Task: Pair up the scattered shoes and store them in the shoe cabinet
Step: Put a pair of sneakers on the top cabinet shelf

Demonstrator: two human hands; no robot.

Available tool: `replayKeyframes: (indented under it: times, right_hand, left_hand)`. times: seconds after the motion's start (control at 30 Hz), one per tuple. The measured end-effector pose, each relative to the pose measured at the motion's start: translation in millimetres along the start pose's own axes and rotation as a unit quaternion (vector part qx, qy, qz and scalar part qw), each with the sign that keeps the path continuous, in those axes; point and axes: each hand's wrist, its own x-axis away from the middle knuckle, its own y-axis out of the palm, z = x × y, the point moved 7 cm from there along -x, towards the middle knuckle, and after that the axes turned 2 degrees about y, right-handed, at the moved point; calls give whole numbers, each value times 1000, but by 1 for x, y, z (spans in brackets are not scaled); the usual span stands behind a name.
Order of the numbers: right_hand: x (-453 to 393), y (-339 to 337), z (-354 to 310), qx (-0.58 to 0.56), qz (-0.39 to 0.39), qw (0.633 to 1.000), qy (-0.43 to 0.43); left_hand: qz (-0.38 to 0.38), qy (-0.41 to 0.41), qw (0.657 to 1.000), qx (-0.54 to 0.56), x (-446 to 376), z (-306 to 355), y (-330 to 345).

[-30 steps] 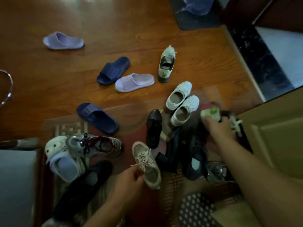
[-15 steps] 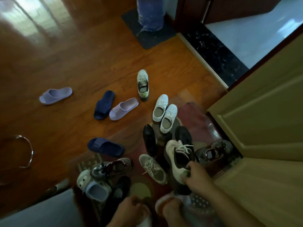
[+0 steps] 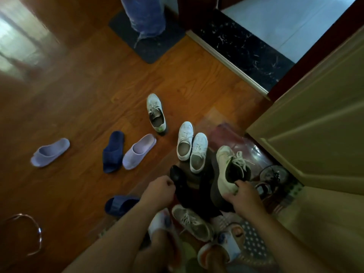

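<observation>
My right hand (image 3: pixel 244 196) grips the heel of a white sneaker (image 3: pixel 226 170) with a dark lining and loose laces, lifted above a dark heap of shoes. A similar white sneaker (image 3: pixel 156 115) with a green heel tab lies apart on the wood floor. My left hand (image 3: pixel 159 191) is curled in a fist beside a black leather shoe (image 3: pixel 176 174); I see nothing in it. A white pair (image 3: pixel 192 148) stands side by side. Two lilac slippers (image 3: pixel 50 152) (image 3: pixel 138 151), two navy slippers (image 3: pixel 113 151) (image 3: pixel 122 204) and a beige sneaker (image 3: pixel 193 221) lie scattered.
The olive cabinet door (image 3: pixel 315 125) stands at the right, with a grey laced shoe (image 3: pixel 273 176) at its foot. A person's jeans leg (image 3: pixel 143 14) stands on a dark mat (image 3: pixel 149 48). A black stone threshold (image 3: pixel 242 50) runs at the back right. A metal ring (image 3: pixel 33 233) lies left.
My right hand has lifted the white sneaker higher and to the right. My left hand has come up from the bottom edge to beside the black shoe. The view has risen.
</observation>
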Motion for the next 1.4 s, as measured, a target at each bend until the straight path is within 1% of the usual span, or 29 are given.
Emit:
replayKeyframes:
  times: [0.07,0.13,0.2,0.27,0.3,0.33,0.37,0.4,0.43,0.47,0.5,0.57,0.63,0.7,0.77,0.87,0.9,0.93,1.0,1.07,1.1,1.17,1.2,1.27,1.33,1.4]
  right_hand:
    - [-9,0,-18,6,-8,1000,3]
    - [-17,0,-38,10,-11,1000,-3]
    - [-29,1,-52,11,-13,1000,3]
    - [-42,4,-60,29,-29,999,15]
    - [-78,11,-64,23,-15,999,23]
    - [-90,11,-69,20,-7,999,32]
    - [-119,15,-75,8,27,999,35]
    - [-142,23,-81,1,35,998,47]
    - [-162,30,-88,-9,48,997,57]
    - [-189,40,-90,-20,70,995,76]
    - [-204,42,-95,-28,94,992,82]
    - [-235,59,-107,-40,131,987,85]
    - [-252,69,-107,-53,152,982,97]
    - [-259,74,-102,-74,170,977,106]
    - [-253,77,-95,-70,169,977,107]
    - [-227,71,-91,-63,155,980,110]
    - [-213,69,-92,-52,146,981,117]
    - [-199,67,-91,-38,142,982,123]
    - [-158,53,-95,-31,124,980,153]
    - [-115,43,-105,-48,113,978,172]
    - [-96,37,-108,-65,115,975,178]
    - [-44,16,-110,-88,123,967,204]
    - [-11,5,-107,-95,106,964,225]
    - [25,2,-101,-131,59,957,252]
    - [84,-7,-91,-146,32,958,245]
    - [116,2,-85,-107,-3,971,214]
  left_hand:
    - [2,7,1000,-23,-25,3,-31]
    - [34,32,996,-70,-55,2,-62]
    - [54,11,993,-106,-93,-8,-86]
    - [38,-43,992,-109,-134,-20,-102]
    - [17,-44,991,-123,-190,-20,-110]
    - [5,-50,989,-136,-219,-23,-117]
    - [0,-34,987,-157,-269,-22,-122]
    - [2,-25,984,-175,-304,-27,-126]
    - [9,-22,981,-192,-333,-32,-129]
    - [5,-5,979,-203,-372,-36,-120]
    - [0,-2,979,-205,-394,-41,-114]
    - [-29,-13,981,-191,-438,-66,-96]
    - [-53,-19,983,-173,-470,-83,-78]
    - [-54,-24,988,-146,-493,-91,-73]
    - [-22,-18,991,-129,-499,-92,-80]
    - [43,-6,995,-87,-471,-85,-112]
    - [49,0,996,-68,-450,-82,-121]
    - [49,7,998,-49,-426,-76,-128]
    - [23,10,1000,-15,-363,-52,-147]
    - [-6,1,1000,12,-296,-31,-165]
    - [-23,10,999,20,-266,-20,-170]
    - [-63,51,997,10,-200,16,-179]
    - [-84,71,994,-7,-161,38,-179]
    - [-104,106,987,-68,-113,62,-176]
    - [-128,146,973,-126,-50,92,-159]
    - [-151,147,963,-170,-13,105,-144]
